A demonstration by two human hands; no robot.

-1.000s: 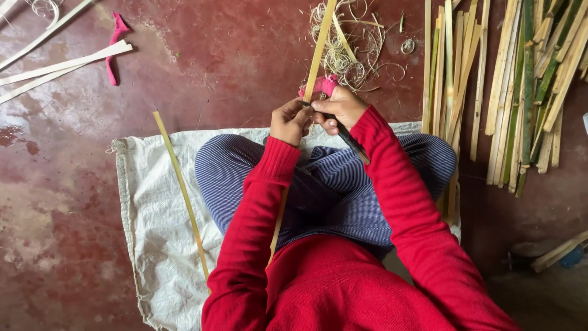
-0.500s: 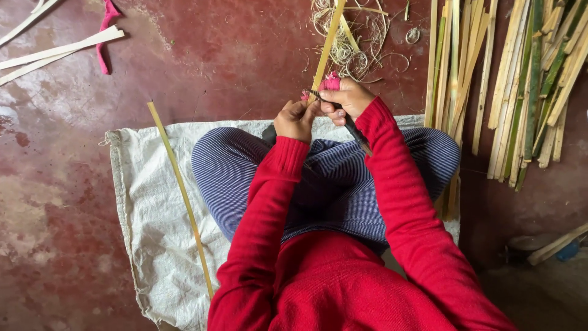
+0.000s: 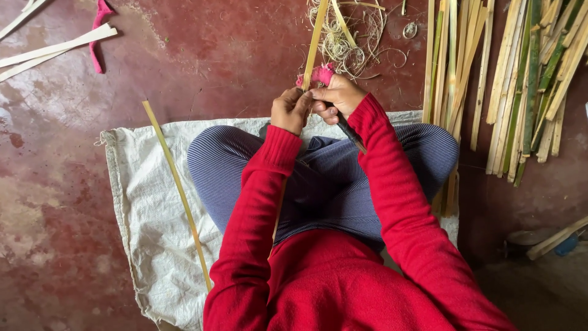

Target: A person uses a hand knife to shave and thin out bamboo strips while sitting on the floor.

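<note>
Bamboo strip [image 3: 316, 40], thin, pale yellow, runs from my hands up and away over the red floor [image 3: 202, 55], near vertical w/ slight tilt to the right at the top; lower end passes between my hands and down toward my lap. My left hand [image 3: 290, 110] has its grip closed around the strip just below the right hand, fingers curled tight. My right hand [image 3: 335, 97] has its grip closed on a dark knife [image 3: 350, 133], handle sticking out toward my right forearm; blade end hidden behind fingers, can't tell exactly where it meets the strip. Pink cloth wrap [image 3: 318, 75] sits on the fingers at the top of the right hand, touching the strip.

Both arms in red sleeves, legs crossed in blue striped trousers. I'm sitting on a white woven sack [image 3: 147, 202] spread on the floor. A second long strip [image 3: 177, 190] lies diagonally across the sack to my left, apart from my hands. Heap of curly shavings [image 3: 349, 43] on the floor just beyond my hands, behind the held strip. Bundle of split bamboo pieces [image 3: 520, 79], yellow and green, lies on my right, some reaching beside my right knee. Top left, well apart: flat pale slats [image 3: 55, 49] and a pink rag [image 3: 98, 34].
</note>
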